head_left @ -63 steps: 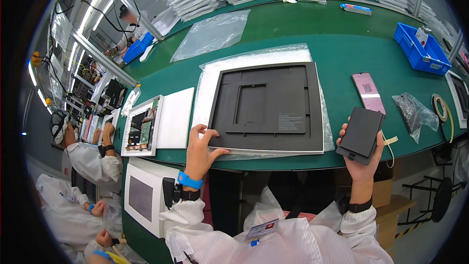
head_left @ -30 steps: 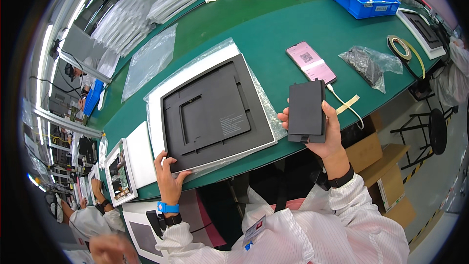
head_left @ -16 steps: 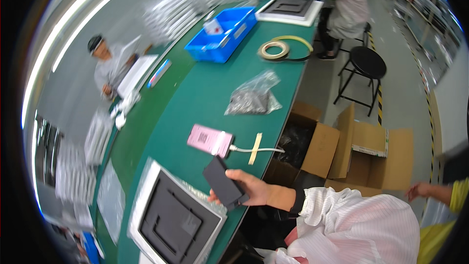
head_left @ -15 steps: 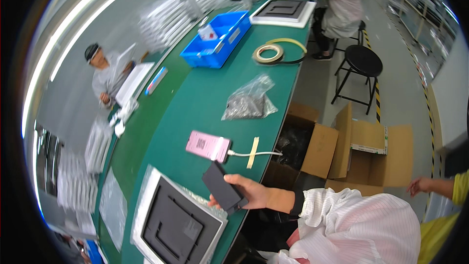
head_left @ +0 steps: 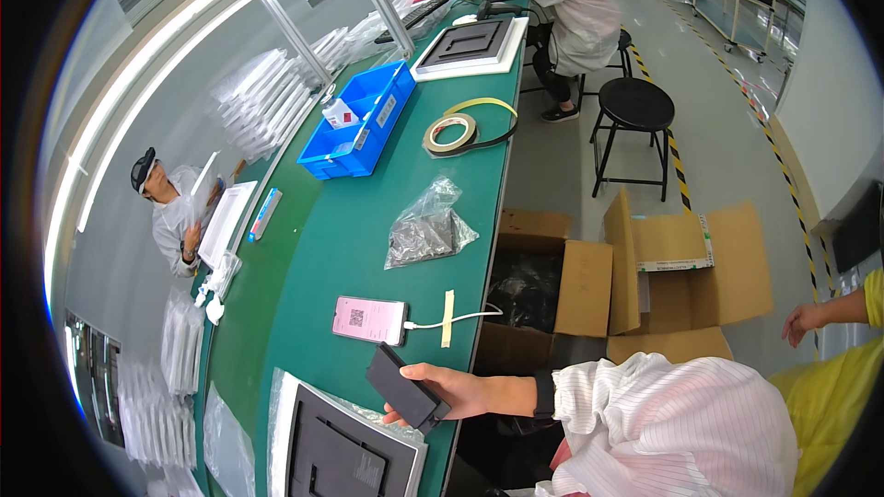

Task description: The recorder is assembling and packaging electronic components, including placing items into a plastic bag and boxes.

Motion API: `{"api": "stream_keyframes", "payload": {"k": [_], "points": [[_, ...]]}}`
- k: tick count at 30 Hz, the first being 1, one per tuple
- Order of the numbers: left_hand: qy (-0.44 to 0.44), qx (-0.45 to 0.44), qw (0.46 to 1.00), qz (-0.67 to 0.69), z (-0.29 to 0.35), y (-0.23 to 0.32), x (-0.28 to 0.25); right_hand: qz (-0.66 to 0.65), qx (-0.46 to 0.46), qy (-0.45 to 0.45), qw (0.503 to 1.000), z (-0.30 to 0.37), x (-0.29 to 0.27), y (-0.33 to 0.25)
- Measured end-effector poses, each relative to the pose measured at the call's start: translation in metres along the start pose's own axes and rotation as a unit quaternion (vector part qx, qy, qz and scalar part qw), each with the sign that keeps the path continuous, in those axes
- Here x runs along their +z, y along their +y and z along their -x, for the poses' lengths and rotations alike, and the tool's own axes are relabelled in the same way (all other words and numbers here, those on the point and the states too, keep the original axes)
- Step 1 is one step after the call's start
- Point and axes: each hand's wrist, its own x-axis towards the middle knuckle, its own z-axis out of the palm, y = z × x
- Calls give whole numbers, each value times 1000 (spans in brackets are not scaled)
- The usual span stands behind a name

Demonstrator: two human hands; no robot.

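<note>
My right hand (head_left: pixel 460 393) is closed on a black rectangular block (head_left: pixel 402 385), thumb along its upper side and fingers mostly hidden beneath it. The block is tilted over the near part of the green table (head_left: pixel 304 294). Under and beside it lies a white-edged panel with a black back (head_left: pixel 318 442), partly in plastic film and cut off by the lower rim. Just beyond the block rests a phone with a pink screen (head_left: pixel 370 319), plugged into a white cable (head_left: pixel 428 323) that a strip of tape (head_left: pixel 448 317) holds down. My left hand is out of the picture.
Farther along are a bag of small dark parts (head_left: pixel 431 230), tape rolls (head_left: pixel 451 133), a blue bin (head_left: pixel 345 166) and another panel (head_left: pixel 465 41). Open cartons (head_left: pixel 580 290) and a black stool (head_left: pixel 635 104) stand right of the table. A yellow-sleeved person's hand (head_left: pixel 801 320) shows at right.
The view has shifted, so most table objects now appear farther left and lower. My right hand keeps its hold on the black block, which stays near the phone.
</note>
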Motion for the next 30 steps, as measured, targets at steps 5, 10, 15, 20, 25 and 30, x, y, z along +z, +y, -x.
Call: {"api": "stream_keyframes", "payload": {"k": [5, 10, 15, 20, 25, 30], "points": [[-3, 34, 999, -26, 0, -7, -1, -2, -9, -5, 1000, 0, 0, 2], [15, 59, 996, -64, 1, -14, 5, 3, -14, -30, 999, 1, -12, 3], [-1, 15, 1000, -25, 6, -6, 3, 23, -11, 7, 1000, -1, -5, 5], [-5, 49, 995, -83, 4, -12, 5, 8, -40, -14, 999, 1, -7, 6], [14, 59, 996, -68, 0, -17, 9, 36, -43, -1, 998, 2, -2, 5], [17, 36, 998, -47, 1, -12, 7, 39, -48, 4, 998, 2, -2, 8]]}}
